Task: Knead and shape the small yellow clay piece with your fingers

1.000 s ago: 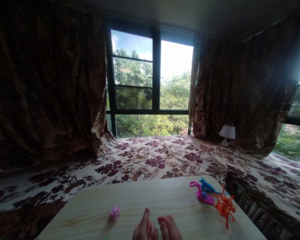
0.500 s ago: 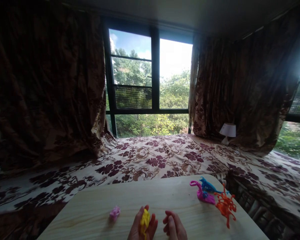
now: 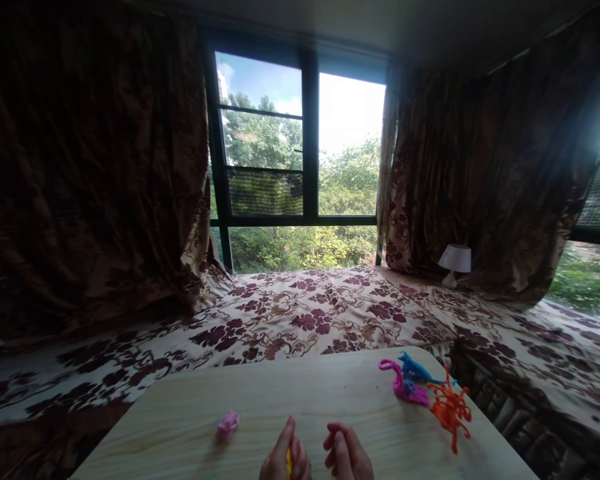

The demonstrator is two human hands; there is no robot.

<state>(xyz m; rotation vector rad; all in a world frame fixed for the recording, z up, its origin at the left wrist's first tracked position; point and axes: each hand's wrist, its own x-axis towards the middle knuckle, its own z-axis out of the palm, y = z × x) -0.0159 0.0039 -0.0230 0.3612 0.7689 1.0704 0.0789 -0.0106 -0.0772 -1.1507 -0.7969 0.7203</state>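
Note:
My left hand (image 3: 284, 457) and my right hand (image 3: 347, 455) show only in part at the bottom edge, over a pale wooden table (image 3: 190, 427). The left hand's fingers are closed round a small yellow piece (image 3: 289, 461), of which only a sliver shows. The right hand's fingers are curled close beside it; what is in them, if anything, is hidden. A small pink lump (image 3: 228, 423) lies on the table to the left of the hands. At the table's right end lie a pink fuzzy wire figure (image 3: 405, 387), a blue one (image 3: 414, 369) and an orange one (image 3: 450, 410).
Beyond the table a bed with a floral cover (image 3: 300, 320) stretches to a dark-framed window (image 3: 300, 153). Patterned curtains (image 3: 90, 173) hang on both sides. A small white lamp (image 3: 455, 261) stands at the right by the curtain.
Half a second ago the yellow piece stood up plainly in my left hand; now the hand has sunk lower and only a sliver shows. A second ago no yellow was visible.

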